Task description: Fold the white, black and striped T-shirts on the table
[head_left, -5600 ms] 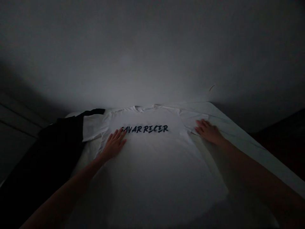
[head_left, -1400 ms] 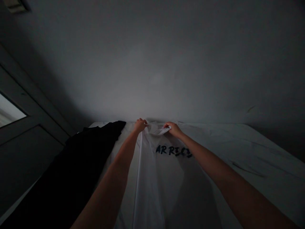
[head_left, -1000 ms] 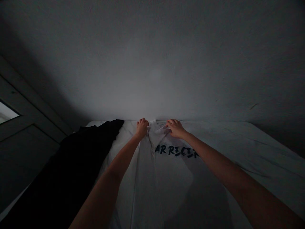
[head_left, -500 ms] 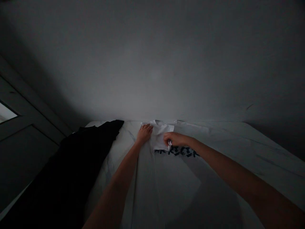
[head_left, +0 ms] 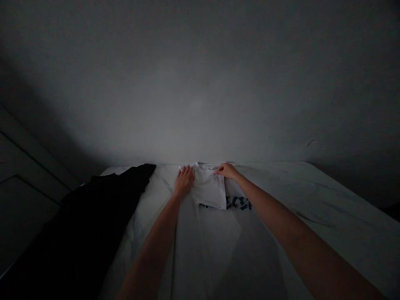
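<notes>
A white T-shirt (head_left: 215, 246) with dark lettering across its chest lies spread out, its collar at the far edge by the wall. Its left side is turned inward, and the sleeve (head_left: 211, 189) rests over the chest, covering part of the lettering. My left hand (head_left: 184, 180) presses flat on the folded edge near the shoulder, fingers stretched out. Just right of the collar, my right hand (head_left: 225, 170) pinches the upper corner of that sleeve between thumb and fingertips.
Black clothing (head_left: 90, 225) lies along the left side of the pale marble-patterned surface (head_left: 312, 196). A grey wall (head_left: 200, 83) rises directly behind it. At the far left is a panelled door (head_left: 25, 216). The light is dim.
My right hand has moved from the sleeve's lower right edge up to its upper corner. The sleeve now lies flatter over the lettering. My left hand stays at the shoulder fold.
</notes>
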The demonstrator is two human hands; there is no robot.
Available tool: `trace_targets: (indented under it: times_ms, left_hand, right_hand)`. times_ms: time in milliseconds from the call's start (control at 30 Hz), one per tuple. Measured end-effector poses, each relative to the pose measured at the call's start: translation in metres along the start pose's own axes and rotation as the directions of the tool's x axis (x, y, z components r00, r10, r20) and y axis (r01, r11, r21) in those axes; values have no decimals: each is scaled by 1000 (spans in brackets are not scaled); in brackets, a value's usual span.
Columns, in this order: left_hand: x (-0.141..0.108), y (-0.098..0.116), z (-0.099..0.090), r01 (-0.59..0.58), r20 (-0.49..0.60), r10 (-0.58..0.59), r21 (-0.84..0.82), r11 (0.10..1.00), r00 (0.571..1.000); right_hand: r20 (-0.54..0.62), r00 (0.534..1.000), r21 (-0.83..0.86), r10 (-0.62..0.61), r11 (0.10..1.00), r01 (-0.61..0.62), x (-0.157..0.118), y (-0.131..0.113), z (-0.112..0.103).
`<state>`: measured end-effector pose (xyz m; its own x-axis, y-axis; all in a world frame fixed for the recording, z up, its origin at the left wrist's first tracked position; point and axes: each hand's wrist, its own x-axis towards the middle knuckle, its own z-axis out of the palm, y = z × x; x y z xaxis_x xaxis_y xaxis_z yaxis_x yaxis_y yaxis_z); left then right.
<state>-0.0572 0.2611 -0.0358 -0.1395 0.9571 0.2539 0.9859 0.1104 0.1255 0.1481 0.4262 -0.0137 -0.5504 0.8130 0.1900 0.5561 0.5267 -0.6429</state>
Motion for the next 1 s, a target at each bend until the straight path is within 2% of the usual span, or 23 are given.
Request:
trace_targets:
  times_ms: [133,300,367,467,500,567,633,667,700,767,900,1000]
  left_hand:
    - [1,0,2,1,-6,0,7,1000,1000]
    - [2,5,1,76,33,-76,26,997,997]
    - [2,7,0,98,49,-99,24,995,994]
    - [1,9,-1,105,53,-106,23,994,993]
    - [0,9,-2,104,49,-106,24,994,993]
    - [-1,9,-2,99,34,-100,24,995,994]
    - [-2,9,-3,85,19,-86,25,996,996]
    - [-2,9,-3,76,13,-77,29,997,997]
    - [-2,9,-4,70,10,-70,34,997,997]
    - [-3,9,-5,69,11,-69,44,997,998]
    - [-2,12,-6,114,13,-115,68,991,993]
    - [1,13,-7,128,22,-130,84,988,991]
  right_hand:
    - [-29,999,-115,18,993,-22,-1,5,2]
    - [-54,997,-249,48,967,-60,-11,10,-3]
    - [-62,996,-297,60,952,-76,-15,4,-2]
    - [-109,993,-355,47,931,-83,-24,-17,7]
    - [-122,993,-373,0,927,-46,-29,-27,13]
    - [-92,981,-412,-169,904,116,-43,-48,28]
    - [18,946,-425,-323,854,299,-63,-65,45]
    - [87,932,-419,-353,835,355,-75,-70,52]
    - [144,929,-412,-342,832,370,-87,-72,57]
    - [195,945,-424,-261,847,321,-112,-70,63]
    - [127,983,-473,-135,862,180,-156,-53,52]
    - [114,986,-504,-122,848,164,-178,-51,37]
